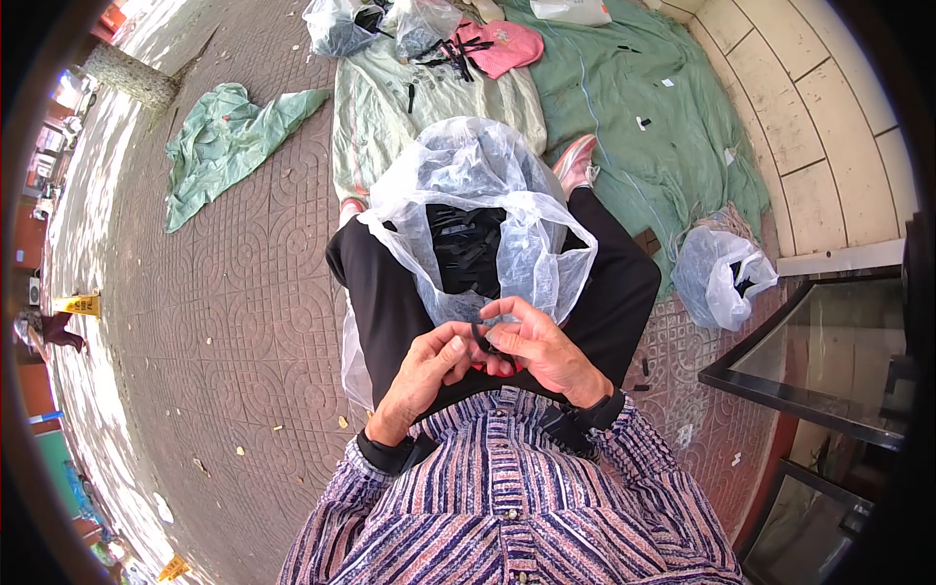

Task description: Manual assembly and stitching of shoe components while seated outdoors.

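In front of my waist, my left hand (pixel 427 375) and my right hand (pixel 548 353) meet at a small curved black strip (pixel 478 337). The thumb and fingers of each hand are pinched on it, and part of it is hidden behind the fingertips. Just beyond my hands, between my knees, stands a whitish see-through plastic bag (pixel 458 146). Its mouth gapes toward me. Inside lie many loose black strips (pixel 466 249), heaped together. A bit of something red shows beneath my hands, too covered to name.
Filled plastic bags (pixel 341 27) and a pink cloth bag (pixel 507 49) lie on a pale sheet (pixel 380 107) ahead. Another plastic bag (pixel 721 278) sits at right, near black-framed glass panels (pixel 819 351). A crumpled green cloth (pixel 229 146) lies on paving at left.
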`<state>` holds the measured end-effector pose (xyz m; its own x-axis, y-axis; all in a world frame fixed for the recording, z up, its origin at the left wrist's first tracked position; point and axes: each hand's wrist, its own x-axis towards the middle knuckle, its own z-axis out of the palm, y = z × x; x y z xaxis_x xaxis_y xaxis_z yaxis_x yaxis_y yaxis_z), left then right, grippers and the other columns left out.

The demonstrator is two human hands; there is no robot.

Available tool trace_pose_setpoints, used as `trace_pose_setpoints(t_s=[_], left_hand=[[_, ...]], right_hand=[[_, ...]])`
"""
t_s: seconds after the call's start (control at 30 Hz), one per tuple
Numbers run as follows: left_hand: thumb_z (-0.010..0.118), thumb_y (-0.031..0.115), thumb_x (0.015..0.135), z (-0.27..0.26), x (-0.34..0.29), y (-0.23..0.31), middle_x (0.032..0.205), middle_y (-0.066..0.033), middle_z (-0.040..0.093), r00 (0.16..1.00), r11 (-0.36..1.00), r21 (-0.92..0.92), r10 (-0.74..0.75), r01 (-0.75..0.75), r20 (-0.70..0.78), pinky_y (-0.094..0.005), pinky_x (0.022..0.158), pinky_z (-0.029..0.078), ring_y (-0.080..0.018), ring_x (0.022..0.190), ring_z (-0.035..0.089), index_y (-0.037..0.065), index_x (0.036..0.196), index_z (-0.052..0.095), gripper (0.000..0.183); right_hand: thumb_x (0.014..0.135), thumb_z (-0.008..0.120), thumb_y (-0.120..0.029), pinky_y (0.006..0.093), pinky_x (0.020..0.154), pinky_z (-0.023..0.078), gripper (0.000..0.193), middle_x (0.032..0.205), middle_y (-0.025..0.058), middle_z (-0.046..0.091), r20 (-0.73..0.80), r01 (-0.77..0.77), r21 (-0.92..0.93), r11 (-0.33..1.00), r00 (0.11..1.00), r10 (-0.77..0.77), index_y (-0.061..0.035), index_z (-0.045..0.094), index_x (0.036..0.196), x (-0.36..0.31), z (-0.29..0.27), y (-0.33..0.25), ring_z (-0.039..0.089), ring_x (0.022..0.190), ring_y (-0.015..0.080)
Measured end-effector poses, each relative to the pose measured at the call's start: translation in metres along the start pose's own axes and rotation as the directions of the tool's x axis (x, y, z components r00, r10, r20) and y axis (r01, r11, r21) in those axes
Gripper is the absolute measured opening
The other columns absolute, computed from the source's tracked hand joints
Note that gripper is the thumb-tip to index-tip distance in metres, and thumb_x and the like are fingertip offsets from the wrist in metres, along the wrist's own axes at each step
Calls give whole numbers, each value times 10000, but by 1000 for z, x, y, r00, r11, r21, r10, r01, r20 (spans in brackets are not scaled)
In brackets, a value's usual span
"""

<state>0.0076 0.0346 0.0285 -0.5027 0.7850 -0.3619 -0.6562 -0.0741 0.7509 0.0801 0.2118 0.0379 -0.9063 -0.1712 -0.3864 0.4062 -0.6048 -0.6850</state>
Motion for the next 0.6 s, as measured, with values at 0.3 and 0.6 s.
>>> trace_pose_setpoints(t_s=[0.3, 0.6], left_hand=[[655, 26, 766, 11, 4, 1, 851, 3, 531, 959, 768, 604, 283, -215, -19, -190, 578, 376, -59, 638, 472, 29, 968, 603, 209], [659, 44, 771, 12, 5, 0, 872, -20, 538, 967, 899, 384, 250, -210, -56, -211, 676, 439, -96, 726, 553, 4, 959, 615, 197]], right_hand=[[823, 578, -13, 225, 630, 458, 306, 856, 90, 594, -69, 43, 109, 993, 997, -35, -36, 406, 1076, 0, -2, 7, 584, 730, 125], [874, 561, -167, 215, 558, 461, 225, 790, 65, 596, -72, 11, 46, 999, 997, -7, -9, 481, 1012, 4, -1, 8, 578, 636, 111]])
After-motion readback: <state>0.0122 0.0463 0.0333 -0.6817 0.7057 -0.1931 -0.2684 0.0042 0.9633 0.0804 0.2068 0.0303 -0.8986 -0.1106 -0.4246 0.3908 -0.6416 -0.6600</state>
